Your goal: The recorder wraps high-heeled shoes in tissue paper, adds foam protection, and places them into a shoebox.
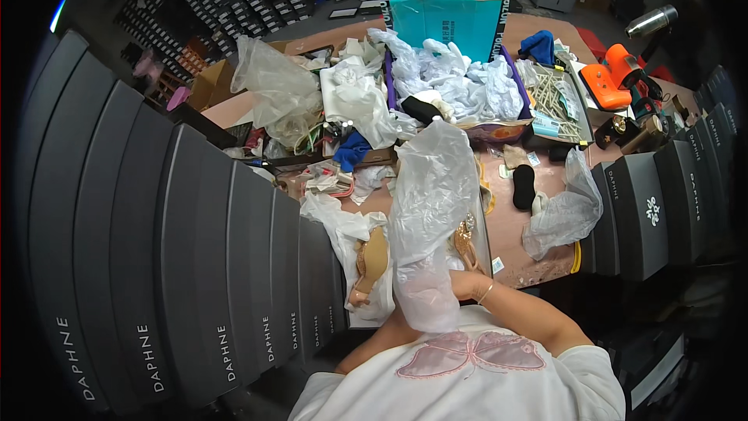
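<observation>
Both hands are hidden behind a clear plastic bag point(432, 210), so their grip cannot be told. The bag looks light, limp and slippery, best pinched at its open lower edge.

A clear, faintly milky plastic bag point(430, 218) stands over a tan shoe with gold trim point(465, 240), left of it run matte black boxes point(195, 265) with white lettering, behind it a teal carton point(448, 22), right of that an orange tool point(612, 78), all on a pinkish-brown worktop point(518, 249).
</observation>
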A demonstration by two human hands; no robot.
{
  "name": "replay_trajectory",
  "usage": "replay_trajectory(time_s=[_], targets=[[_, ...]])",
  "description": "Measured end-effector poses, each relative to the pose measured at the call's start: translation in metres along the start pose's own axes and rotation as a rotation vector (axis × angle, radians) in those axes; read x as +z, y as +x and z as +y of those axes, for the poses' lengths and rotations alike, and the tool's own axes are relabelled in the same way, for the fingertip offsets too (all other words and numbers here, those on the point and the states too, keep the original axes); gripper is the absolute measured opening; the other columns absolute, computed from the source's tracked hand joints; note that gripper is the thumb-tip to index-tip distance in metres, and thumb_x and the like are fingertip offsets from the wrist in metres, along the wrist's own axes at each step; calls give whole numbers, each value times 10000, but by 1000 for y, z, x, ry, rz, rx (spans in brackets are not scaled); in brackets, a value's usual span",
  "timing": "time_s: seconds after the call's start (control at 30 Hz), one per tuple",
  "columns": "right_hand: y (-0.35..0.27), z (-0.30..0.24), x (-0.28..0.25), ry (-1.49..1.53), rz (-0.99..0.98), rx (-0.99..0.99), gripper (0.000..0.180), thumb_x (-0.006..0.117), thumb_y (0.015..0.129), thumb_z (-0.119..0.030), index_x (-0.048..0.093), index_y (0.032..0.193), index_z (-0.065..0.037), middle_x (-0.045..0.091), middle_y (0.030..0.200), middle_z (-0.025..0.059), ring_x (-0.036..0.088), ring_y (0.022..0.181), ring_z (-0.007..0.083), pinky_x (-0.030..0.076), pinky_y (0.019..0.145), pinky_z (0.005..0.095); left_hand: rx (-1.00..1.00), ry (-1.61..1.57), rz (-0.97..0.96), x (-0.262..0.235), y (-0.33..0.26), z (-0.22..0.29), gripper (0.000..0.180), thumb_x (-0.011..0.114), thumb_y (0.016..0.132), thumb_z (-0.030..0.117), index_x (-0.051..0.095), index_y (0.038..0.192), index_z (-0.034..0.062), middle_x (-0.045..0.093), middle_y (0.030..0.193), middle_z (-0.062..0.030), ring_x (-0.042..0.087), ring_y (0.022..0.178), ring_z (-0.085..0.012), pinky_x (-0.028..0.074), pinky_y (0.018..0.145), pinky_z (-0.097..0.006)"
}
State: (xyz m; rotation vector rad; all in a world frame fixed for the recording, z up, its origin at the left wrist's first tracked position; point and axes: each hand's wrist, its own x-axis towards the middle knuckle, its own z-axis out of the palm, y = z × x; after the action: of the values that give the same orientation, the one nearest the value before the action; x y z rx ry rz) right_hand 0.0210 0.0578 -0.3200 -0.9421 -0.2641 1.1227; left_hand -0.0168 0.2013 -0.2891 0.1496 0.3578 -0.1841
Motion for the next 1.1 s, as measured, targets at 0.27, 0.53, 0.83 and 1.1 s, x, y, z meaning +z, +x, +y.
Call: replay_trajectory(time_s=[0.27,0.53,0.83,1.1], targets=[[-143,-38,-84,-239,824,25,205,715,744,-38,596,911,-50,598,832,-20,551,756,73,453,694,221,64,211,111,-30,20,77,423,614,867,304,523,1224,96,569,1103,-86,551,1022,-249,435,902,-411],[-177,-43,-120,-795,781,303,160,700,722,-66,609,840,-7,590,761,-19,515,729,85,437,676,254,394,1654,-60,-68,43,101,760,711,809,335,333,1395,31,564,1045,-117,558,945,-237,446,850,-375],[-194,17,-121,81,1044,-202,703,709,785,-93,356,1392,-131,536,1103,32,520,959,128,460,811,306,-518,1580,60,-81,101,60,981,811,711,250,206,1424,-47,500,1228,-151,507,1066,-185,426,920,-313],[-160,53,-123,377,1097,-396,389,681,839,-145,544,1168,13,627,1091,65,594,984,166,479,864,325,-352,1409,12,-87,80,49,688,758,758,124,390,1323,-12,554,1193,-135,555,1049,-182,456,880,-294]])
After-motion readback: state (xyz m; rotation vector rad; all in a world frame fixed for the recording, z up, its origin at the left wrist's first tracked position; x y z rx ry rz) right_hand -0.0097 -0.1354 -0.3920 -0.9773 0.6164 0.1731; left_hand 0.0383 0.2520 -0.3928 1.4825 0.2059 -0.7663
